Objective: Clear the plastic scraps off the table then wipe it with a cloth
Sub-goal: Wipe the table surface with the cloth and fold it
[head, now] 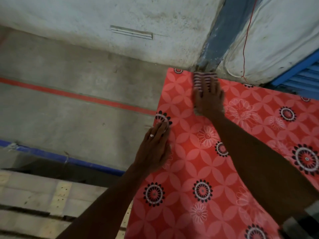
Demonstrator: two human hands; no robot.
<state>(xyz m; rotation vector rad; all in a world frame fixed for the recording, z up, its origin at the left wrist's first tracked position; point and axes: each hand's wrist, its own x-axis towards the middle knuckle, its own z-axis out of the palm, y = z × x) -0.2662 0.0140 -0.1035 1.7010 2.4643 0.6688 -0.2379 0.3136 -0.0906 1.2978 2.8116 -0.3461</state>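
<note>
The table [198, 169] wears a red cover printed with pale petals and black-and-white flower rings. My right hand [208, 100] lies flat on a striped purple-and-white cloth [204, 79], pressing it against the table's far edge near the wall corner. The cloth and that hand are blurred by motion. My left hand [155, 149], with a ring on one finger, rests palm down on the table's left edge, fingers together, holding nothing. No plastic scraps show on the cover.
A concrete floor [77, 118] with a red stripe and a blue stripe lies left of the table. A grey wall [120, 23] stands behind. A thin red wire [246, 45] hangs at the right. Blue slats [303, 75] sit far right. Pale wooden slats [34, 195] lie bottom left.
</note>
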